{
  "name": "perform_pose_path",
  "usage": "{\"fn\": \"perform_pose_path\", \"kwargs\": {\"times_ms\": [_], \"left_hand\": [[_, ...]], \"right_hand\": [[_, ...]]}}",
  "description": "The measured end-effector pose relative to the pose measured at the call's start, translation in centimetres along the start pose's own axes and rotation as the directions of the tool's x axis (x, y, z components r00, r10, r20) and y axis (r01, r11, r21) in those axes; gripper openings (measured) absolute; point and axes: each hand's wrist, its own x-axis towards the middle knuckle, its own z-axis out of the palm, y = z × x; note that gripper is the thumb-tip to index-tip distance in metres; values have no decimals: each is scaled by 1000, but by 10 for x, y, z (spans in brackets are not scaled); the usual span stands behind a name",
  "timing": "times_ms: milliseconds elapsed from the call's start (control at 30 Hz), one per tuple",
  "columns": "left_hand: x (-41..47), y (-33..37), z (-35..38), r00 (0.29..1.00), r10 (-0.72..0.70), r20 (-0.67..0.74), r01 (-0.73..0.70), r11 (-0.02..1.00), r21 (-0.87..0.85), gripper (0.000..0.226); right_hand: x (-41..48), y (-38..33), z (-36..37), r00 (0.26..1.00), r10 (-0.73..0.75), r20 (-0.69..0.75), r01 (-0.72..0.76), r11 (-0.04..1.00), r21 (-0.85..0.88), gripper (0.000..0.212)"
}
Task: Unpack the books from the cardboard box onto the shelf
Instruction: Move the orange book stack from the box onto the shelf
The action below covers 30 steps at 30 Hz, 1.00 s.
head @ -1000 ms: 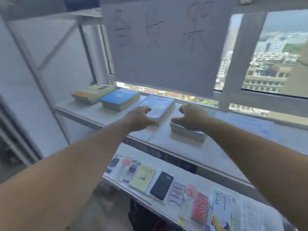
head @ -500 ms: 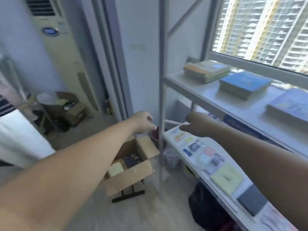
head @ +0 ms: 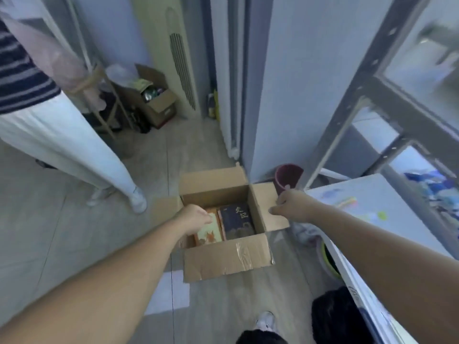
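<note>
Books [head: 232, 229], two in number, lie flat and side by side inside the cardboard box [head: 224, 260] at the centre of the view. The dark book [head: 238, 217], rectangular with pale characters, fills the 3 o'clock side. The cream book [head: 210, 233], bearing an orange figure, fills the 9 o'clock side. The box is brown corrugated board with its flaps folded outward; glossy clear tape [head: 244, 250] crosses the 6 o'clock flap. The left hand [head: 196, 218] is over the cream book's far edge with its fingers curled downward; whether it grasps cannot be told. The right hand [head: 289, 206] hangs over the 3 o'clock flap, released, its fingers loosely curled and nothing in it. At 3 o'clock of the box stands the shelf [head: 367, 192], a smooth white board on grey perforated metal uprights [head: 347, 115]. A round maroon bucket [head: 288, 175] sits at 1 o'clock, a second person [head: 62, 135] in white trousers at 10 o'clock, and an open carton [head: 159, 103] at 11 o'clock.
</note>
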Motion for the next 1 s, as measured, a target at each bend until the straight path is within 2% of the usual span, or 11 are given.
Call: {"fn": "perform_pose_path", "kwargs": {"times_ms": [67, 100, 233, 267, 333, 367, 433, 633, 800, 900, 1000], "left_hand": [[32, -18, 10, 996, -75, 44, 77, 996, -43, 13], [45, -29, 14, 993, -101, 54, 105, 992, -70, 10], [105, -73, 31, 972, -192, 138, 212, 966, -150, 30], [130, -87, 36, 964, -217, 157, 242, 956, -167, 26], [157, -97, 42, 955, -255, 149, 284, 931, -228, 19], [177, -104, 46, 949, -280, 145, 311, 908, -280, 28], [217, -124, 61, 933, -324, 157, 360, 851, -382, 56], [308, -189, 137, 861, -443, 251, 508, 719, -473, 46], [350, -217, 190, 807, -530, 261, 583, 647, -492, 74], [366, -219, 203, 766, -620, 171, 603, 598, -528, 93], [374, -221, 208, 714, -685, 147, 623, 526, -579, 83]], "right_hand": [[46, -5, 12, 999, 1, 45, -1, 1000, 17, 43], [67, -9, 21, 997, 0, 75, -1, 1000, 17, 41], [139, -28, 67, 965, 8, 261, -12, 1000, 13, 35], [166, -30, 83, 954, 16, 300, -18, 1000, 5, 35], [190, -29, 100, 938, 44, 344, -49, 999, 6, 42], [210, -29, 113, 933, 60, 354, -69, 998, 13, 48], [254, -26, 144, 925, 89, 369, -101, 995, 11, 55], [353, 19, 260, 913, 137, 385, -149, 989, 3, 89], [386, 54, 298, 920, 224, 321, -265, 960, 90, 123], [391, 67, 309, 929, 253, 269, -311, 929, 202, 130], [397, 73, 315, 933, 262, 246, -323, 912, 253, 128]]}}
